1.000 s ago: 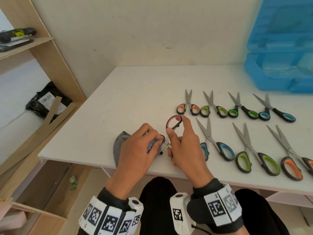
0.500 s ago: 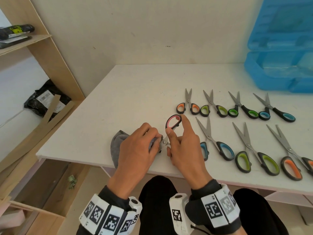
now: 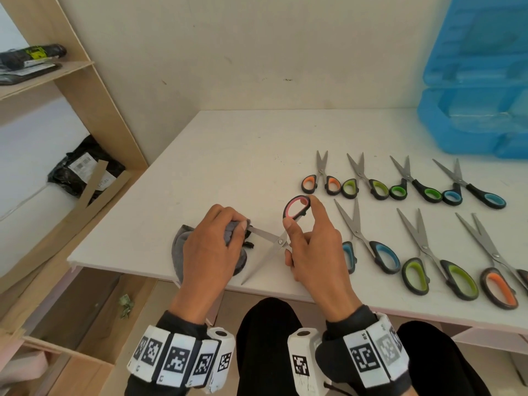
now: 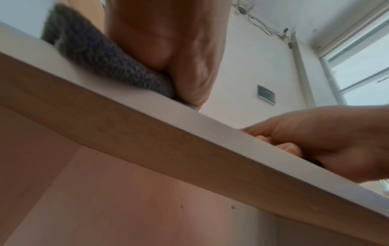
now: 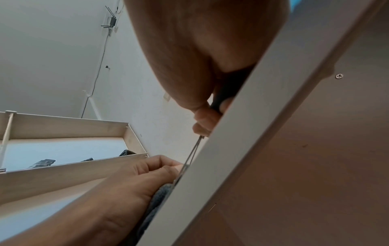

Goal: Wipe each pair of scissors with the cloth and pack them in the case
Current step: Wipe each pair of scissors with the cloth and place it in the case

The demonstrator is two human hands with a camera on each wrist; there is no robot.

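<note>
Both your hands are curled and busy, close together in front of you.
Your left hand (image 3: 211,247) bunches the cloth (image 3: 183,250) under its palm, fingertips pinching one blade; your right hand (image 3: 311,250), just beside it, grips the pink-handled scissors (image 3: 285,227), index finger and thumb on the upper loop.

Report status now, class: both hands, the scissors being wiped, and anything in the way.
Left hand pinches grey cloth on one blade. Right hand grips pink-handled scissors, blades spread. Nothing obstructing.
</note>
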